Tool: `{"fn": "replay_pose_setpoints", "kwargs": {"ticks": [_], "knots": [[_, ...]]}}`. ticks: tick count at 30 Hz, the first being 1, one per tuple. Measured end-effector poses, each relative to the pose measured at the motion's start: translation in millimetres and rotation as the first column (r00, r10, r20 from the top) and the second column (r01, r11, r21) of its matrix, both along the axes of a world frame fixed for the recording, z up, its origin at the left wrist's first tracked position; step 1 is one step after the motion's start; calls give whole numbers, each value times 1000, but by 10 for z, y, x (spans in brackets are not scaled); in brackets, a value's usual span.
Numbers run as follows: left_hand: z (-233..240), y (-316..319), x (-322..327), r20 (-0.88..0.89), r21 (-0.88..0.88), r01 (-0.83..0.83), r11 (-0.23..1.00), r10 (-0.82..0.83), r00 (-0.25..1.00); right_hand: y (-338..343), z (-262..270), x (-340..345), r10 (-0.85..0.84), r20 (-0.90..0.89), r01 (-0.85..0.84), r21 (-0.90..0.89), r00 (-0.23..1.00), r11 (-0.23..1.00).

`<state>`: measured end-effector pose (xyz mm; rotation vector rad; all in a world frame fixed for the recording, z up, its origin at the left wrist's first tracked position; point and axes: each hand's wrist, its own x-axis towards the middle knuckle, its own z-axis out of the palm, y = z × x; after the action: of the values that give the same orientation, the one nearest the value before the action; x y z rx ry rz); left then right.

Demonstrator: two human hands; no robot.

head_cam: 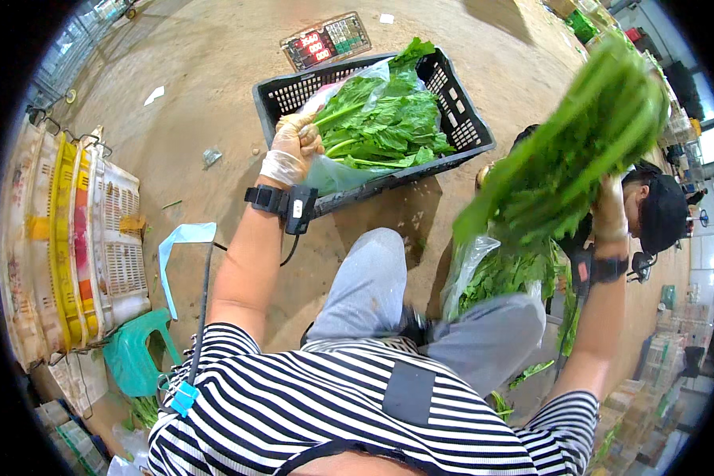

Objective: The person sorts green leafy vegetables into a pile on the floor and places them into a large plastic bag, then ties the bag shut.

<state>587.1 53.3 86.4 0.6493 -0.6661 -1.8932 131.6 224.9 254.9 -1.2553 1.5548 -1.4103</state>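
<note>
My gloved left hand [296, 140] is closed at the left side of a black plastic crate [479, 146], gripping the edge of a clear plastic bag [339, 178]. Leafy green vegetables [387, 125] with pale stems lie in that bag inside the crate. On the right, my gloved right hand [610, 205] holds up a large bunch of leafy greens [571, 143], blurred by motion. The bunch hides part of what is behind it. Below it, more greens [511, 273] sit in another clear plastic bag [461, 273] beside my knee.
A digital scale display [326, 41] with lit red digits stands just behind the crate. Stacked plastic crates [95, 238] and a green plastic stool [137, 351] are on my left. A person in a black cap [663, 214] is close by on the right. Scraps lie on the floor [214, 89].
</note>
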Motion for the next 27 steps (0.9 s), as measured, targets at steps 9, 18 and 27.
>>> {"fn": "replay_pose_setpoints", "kwargs": {"ticks": [9,18,27], "knots": [[24,14,179,-77,100,-57,993,65,995,-1740,-843,1191,276,-806,-494,-22,523,869],[120,294,-167,-79,-120,188,975,-198,977,-2529,-3020,2848,585,-779,-625,576,-226,526],[43,28,-146,-14,-146,-116,982,115,993,-4241,-2570,2335,508,-859,-503,412,62,759]]}}
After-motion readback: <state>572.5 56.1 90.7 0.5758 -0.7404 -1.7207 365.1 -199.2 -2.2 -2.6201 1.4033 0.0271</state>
